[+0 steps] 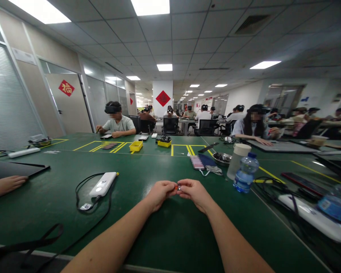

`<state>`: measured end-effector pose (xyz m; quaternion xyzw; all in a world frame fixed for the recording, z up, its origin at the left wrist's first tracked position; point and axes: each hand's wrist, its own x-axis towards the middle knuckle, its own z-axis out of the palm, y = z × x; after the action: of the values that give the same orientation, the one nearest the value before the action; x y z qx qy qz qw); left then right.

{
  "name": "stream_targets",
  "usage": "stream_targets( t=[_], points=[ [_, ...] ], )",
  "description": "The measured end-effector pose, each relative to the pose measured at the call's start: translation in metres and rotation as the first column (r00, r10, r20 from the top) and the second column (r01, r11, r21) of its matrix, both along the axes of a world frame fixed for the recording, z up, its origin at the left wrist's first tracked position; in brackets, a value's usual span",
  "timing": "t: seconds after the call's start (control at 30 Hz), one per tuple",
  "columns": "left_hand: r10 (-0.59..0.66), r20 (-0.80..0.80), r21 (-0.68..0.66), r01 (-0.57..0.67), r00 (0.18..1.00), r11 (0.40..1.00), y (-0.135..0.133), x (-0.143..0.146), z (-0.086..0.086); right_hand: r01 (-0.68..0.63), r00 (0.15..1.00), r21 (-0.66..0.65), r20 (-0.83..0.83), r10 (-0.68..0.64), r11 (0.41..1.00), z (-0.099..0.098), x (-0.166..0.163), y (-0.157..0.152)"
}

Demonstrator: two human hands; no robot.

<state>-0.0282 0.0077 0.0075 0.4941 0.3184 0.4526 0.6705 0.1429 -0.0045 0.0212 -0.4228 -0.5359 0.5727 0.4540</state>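
Above the green table (pixel 136 220), my left hand (pixel 160 194) and my right hand (pixel 195 194) meet in front of me, fingertips almost touching. Between the thumb and finger of my left hand is a small orange piece (pixel 176 187). My right hand pinches a small dark and silvery piece (pixel 179 187) right beside it. Both are too small to name, and the fingers cover much of them; whether they are joined I cannot tell.
A white power bank (pixel 103 184) with a black cable lies to the left. At right stand a water bottle (pixel 246 174) and a pale tumbler (pixel 236 161), near a metal bowl (pixel 222 158). Another person's hand (pixel 10 186) rests far left. Yellow trays (pixel 136 146) sit farther back.
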Motion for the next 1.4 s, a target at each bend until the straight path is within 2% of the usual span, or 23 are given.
stream_targets(
  t=[0.1,0.2,0.33,0.47,0.6,0.7,0.9,1.03,1.27,1.4],
  points=[
    [-0.003,-0.183,0.022,0.007,0.983,1.000,0.001,0.001,-0.008,-0.056,0.986,-0.069,0.151,0.066,0.996,-0.007,0.000,0.001],
    [0.076,-0.261,0.102,-0.051,0.962,0.993,-0.001,0.002,-0.010,-0.054,0.980,-0.074,0.190,0.067,0.996,-0.010,0.000,0.001],
    [0.105,-0.176,0.153,-0.078,0.979,0.985,-0.004,0.002,-0.002,0.001,0.991,0.023,0.132,-0.004,1.000,-0.003,0.000,0.000],
    [0.102,0.019,0.096,-0.103,0.995,0.990,-0.005,0.002,0.009,0.062,0.998,0.066,-0.009,-0.061,0.996,0.004,-0.001,0.000],
    [0.037,0.186,-0.056,-0.027,0.982,0.998,-0.004,0.001,0.012,0.046,0.995,-0.009,-0.090,-0.046,0.999,0.006,-0.002,0.000],
    [0.004,0.240,-0.128,0.027,0.971,0.991,-0.003,0.000,0.011,-0.016,0.992,-0.065,-0.130,0.008,0.998,0.004,-0.003,0.000],
    [-0.011,0.255,-0.140,0.048,0.967,0.989,-0.005,-0.003,0.015,-0.041,0.977,-0.057,-0.210,0.029,0.998,0.006,-0.001,0.000],
    [-0.016,0.250,-0.113,0.045,0.968,0.993,-0.006,-0.002,0.018,-0.058,0.979,-0.071,-0.198,0.043,0.996,0.009,-0.001,-0.002],
    [0.055,-0.004,0.020,-0.055,0.998,0.998,-0.005,0.002,0.002,-0.068,0.996,-0.063,-0.057,0.065,0.996,0.002,-0.001,-0.003],
    [0.079,-0.005,0.022,-0.079,0.997,0.997,-0.004,0.001,0.000,-0.067,0.998,-0.055,-0.019,0.067,0.996,0.002,-0.001,-0.003]
  ],
)
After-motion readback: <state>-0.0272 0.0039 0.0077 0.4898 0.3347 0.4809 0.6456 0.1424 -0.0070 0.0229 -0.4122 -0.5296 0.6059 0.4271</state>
